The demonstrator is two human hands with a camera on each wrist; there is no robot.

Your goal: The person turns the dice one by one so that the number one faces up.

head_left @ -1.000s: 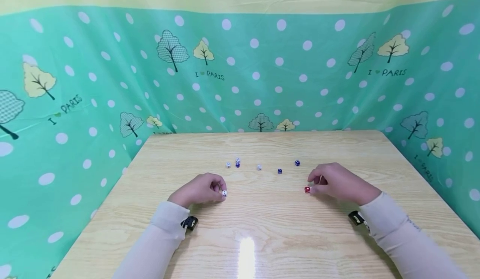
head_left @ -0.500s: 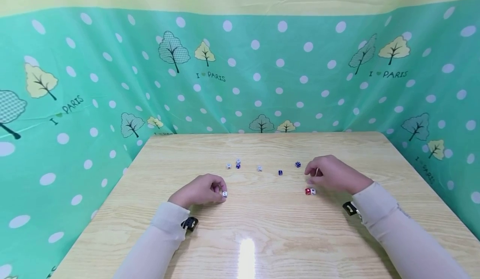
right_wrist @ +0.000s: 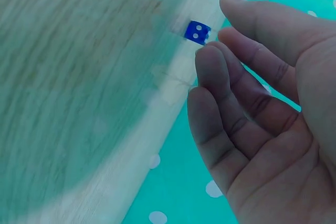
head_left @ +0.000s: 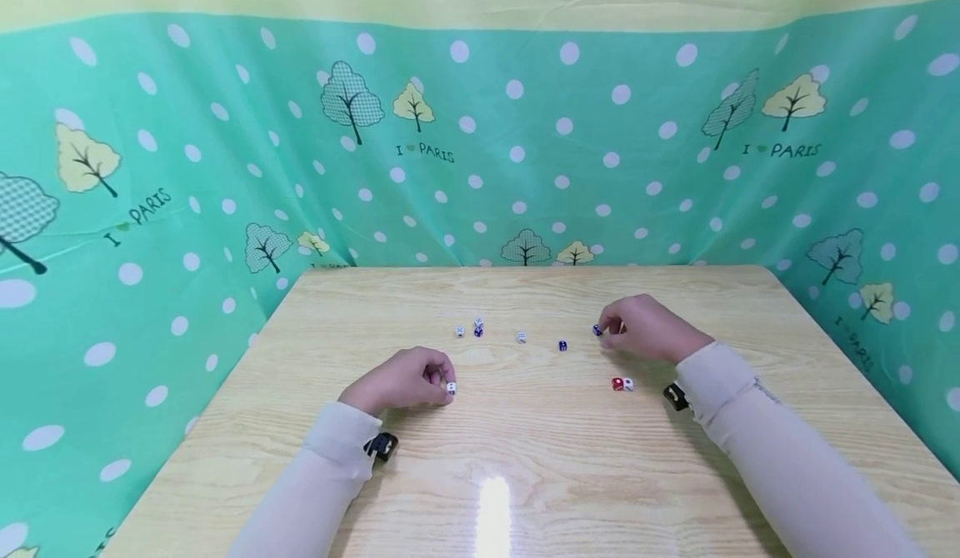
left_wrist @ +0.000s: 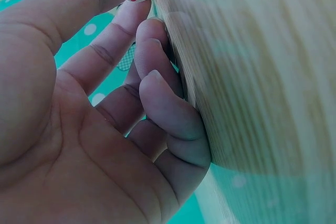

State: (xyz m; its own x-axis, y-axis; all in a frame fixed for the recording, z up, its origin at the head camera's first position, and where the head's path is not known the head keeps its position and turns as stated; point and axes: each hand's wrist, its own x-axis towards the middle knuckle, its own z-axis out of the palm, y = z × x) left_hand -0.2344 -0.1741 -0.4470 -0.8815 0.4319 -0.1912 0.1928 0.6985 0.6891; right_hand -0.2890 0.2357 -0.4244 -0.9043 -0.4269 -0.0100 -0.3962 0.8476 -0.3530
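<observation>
A white die (head_left: 452,388) is pinched between the thumb and fingertips of the left hand (head_left: 408,380), close to the tabletop (head_left: 562,450). The thumb of the right hand (head_left: 648,329) is spread from its fingers, and a blue die (right_wrist: 197,32) is seen just beside their tips; whether it is touched cannot be told. Nearer the person than those fingertips, a red die (head_left: 617,384) and a pale die (head_left: 628,385) are placed side by side. Beyond the left fingertips, a small cluster of dice (head_left: 460,332) is seen.
</observation>
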